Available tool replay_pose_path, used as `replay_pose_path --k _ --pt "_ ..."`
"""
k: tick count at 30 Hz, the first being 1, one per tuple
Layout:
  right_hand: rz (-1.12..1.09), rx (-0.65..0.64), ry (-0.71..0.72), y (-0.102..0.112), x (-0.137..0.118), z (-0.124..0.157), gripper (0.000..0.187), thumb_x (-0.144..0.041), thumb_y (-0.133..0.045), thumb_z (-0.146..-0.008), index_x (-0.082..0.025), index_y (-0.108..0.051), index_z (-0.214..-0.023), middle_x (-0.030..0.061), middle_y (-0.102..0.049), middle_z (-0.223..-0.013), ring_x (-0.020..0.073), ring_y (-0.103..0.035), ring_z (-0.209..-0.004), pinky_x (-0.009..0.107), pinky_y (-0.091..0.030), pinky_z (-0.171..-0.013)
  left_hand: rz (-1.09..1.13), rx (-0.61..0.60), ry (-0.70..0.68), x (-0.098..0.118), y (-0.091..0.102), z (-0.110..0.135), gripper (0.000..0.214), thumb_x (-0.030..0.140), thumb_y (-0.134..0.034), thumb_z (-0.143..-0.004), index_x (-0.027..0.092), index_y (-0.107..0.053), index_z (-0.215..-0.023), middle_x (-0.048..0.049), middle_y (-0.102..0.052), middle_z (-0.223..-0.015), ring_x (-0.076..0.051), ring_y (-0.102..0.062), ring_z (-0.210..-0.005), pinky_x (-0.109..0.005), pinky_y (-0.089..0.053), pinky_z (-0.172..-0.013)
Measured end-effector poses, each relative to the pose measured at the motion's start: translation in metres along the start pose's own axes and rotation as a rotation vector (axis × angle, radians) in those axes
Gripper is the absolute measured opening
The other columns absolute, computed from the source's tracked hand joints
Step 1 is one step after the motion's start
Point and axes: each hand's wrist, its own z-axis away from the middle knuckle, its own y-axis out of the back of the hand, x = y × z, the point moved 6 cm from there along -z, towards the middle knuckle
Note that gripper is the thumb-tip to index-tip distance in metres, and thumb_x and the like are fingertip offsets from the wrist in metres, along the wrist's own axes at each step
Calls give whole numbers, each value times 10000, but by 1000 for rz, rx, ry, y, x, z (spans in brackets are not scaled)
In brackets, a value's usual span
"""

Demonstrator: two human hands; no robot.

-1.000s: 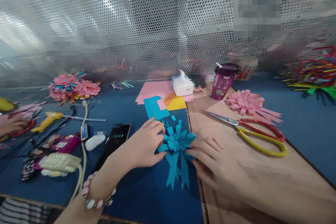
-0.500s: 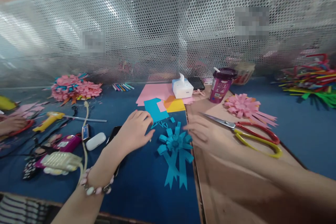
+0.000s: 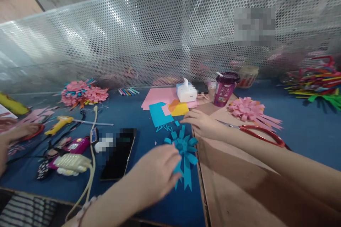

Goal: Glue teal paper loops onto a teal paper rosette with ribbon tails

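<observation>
A blue paper rosette with curled loops and notched tails lies on the blue tabletop. My left hand, slightly blurred, is over its lower left side and partly covers one tail. The thumb and fingers are apart, with nothing seen between them; I cannot tell whether they touch the paper. Beyond the rosette, my right hand reaches in with fingers stretched out and holds nothing visible. Its fingertips are close to a small blue paper square. Folded blue paper strips lie beside a larger blue sheet.
Red-handled scissors lie partly behind my right forearm, near a pink paper rosette. A purple cup and tissue pack stand behind. At left are a phone, a yellow glue gun and another person's hand.
My left hand has moved down and right, from beside the blue sheet onto the rosette's lower left. My right hand has shifted slightly up and left, away from the rosette's edge.
</observation>
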Motion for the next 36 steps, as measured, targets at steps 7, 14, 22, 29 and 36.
replay_pose_path --k 7,14,22,29,36 --pt "10 68 -59 22 -84 33 363 -101 -483 -797 -193 -632 -1114 107 -582 -1126 247 -493 -1040 458 -445 -877 120 -173 -75 31 -42 35 738 607 -391 -878 128 -308 -1433 -130 -347 -1474 -292 -329 -1355 -440 -328 -1105" --pt "145 68 -169 6 -112 50 396 -181 -516 -796 -202 -601 -1182 135 -368 -1434 348 -338 -1287 617 -276 -1035 202 -215 -21 23 -53 40 816 614 -392 -870 164 -111 -1491 -112 -217 -1526 -310 -165 -1408 -509 -250 -1122" --pt "166 185 -269 7 -98 53 318 -158 -512 -832 -214 -630 -1123 119 -416 -1391 329 -282 -1311 602 -300 -1029 159 -276 -18 30 -50 42 743 602 -360 -890 143 -242 -1462 -135 -208 -1524 -310 -189 -1402 -531 -261 -1109" --pt "127 236 -226 9 -97 55 283 -116 -510 -830 -209 -650 -1058 106 -510 -1295 299 -354 -1253 570 -340 -1011 99 -205 -19 37 -51 50 754 613 -340 -888 105 -283 -1442 -160 -309 -1483 -330 -279 -1369 -522 -334 -1076" --pt "152 143 -92 -3 -121 59 282 -213 -525 -832 -229 -647 -1086 44 -488 -1375 281 -368 -1270 548 -231 -1088 21 -105 -5 37 -57 56 771 575 -444 -872 115 -238 -1456 -172 -282 -1497 -317 -271 -1376 -467 -360 -1075"
